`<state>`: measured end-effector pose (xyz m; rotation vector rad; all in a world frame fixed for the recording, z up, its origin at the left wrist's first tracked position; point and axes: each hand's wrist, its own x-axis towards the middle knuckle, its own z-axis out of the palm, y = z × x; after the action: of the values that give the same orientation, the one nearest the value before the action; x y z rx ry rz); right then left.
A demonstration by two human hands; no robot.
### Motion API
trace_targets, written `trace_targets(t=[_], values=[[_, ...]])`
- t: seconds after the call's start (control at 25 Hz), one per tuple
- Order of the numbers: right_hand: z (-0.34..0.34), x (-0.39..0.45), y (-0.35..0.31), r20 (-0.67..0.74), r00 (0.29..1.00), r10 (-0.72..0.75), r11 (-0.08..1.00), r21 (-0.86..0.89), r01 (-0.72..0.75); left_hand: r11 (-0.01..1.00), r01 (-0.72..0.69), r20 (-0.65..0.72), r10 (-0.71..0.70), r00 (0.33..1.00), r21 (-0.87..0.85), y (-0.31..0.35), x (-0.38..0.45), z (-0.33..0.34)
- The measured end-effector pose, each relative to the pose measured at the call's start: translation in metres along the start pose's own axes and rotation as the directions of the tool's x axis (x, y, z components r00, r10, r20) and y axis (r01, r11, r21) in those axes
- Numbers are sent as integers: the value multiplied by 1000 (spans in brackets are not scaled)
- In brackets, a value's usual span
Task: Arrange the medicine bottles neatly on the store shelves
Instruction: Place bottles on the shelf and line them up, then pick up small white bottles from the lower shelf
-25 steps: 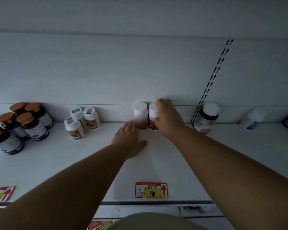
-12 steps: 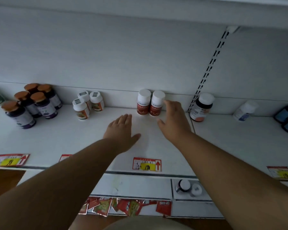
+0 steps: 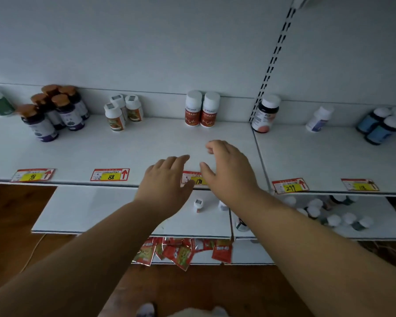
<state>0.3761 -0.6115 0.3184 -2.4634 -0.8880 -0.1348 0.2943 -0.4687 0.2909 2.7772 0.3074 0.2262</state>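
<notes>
On the top shelf (image 3: 146, 145), brown-capped bottles (image 3: 55, 110) cluster at far left, then three small white-capped bottles (image 3: 121, 112). At the middle, two red-labelled bottles (image 3: 201, 109) stand upright, touching, against the back wall. Nearer the front edge, the left hand (image 3: 167, 179) hovers flat, fingers straight, holding nothing; the right hand (image 3: 230, 170) beside it is loosely curled, also holding nothing. Further right stand a dark bottle (image 3: 265, 114) and blue bottles (image 3: 380, 126).

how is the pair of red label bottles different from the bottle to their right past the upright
The red-label bottles have white bodies; the dark bottle has a dark body with a white and pink label. The red-label ones stand as a touching pair; the dark one stands alone. All have white caps, stand upright on the shelf, at the back.
</notes>
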Motion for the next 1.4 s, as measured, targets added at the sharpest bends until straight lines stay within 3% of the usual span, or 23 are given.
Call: trace_targets(t=[0.12,0.24,0.52,0.64,0.92,1.16,1.32,1.4], values=[[10,-17,-20,-34,996,79,996,47,-77,993,-93,-28,91,995,-69,-22,-18,-7],[45,-35,-43,-30,994,108,991,76,-106,984,-100,-31,96,995,-151,-60,-45,-4],[140,-60,-43,54,983,175,978,102,-180,957,14,36,-4,999,-290,-121,-67,64],[190,-73,-11,135,963,235,957,143,-253,940,93,71,-74,995,-329,-133,-66,113],[305,-74,115,199,882,427,894,54,-445,913,188,140,-145,979,-363,-130,-49,232],[406,-28,202,326,884,335,942,-116,-314,887,240,145,-198,969,-394,-139,-47,296],[434,-19,226,215,944,250,967,-108,-231,876,292,167,-245,955,-384,-149,-37,330],[429,-22,226,189,942,279,960,-41,-276,862,317,183,-264,947,-395,-150,-36,340]])
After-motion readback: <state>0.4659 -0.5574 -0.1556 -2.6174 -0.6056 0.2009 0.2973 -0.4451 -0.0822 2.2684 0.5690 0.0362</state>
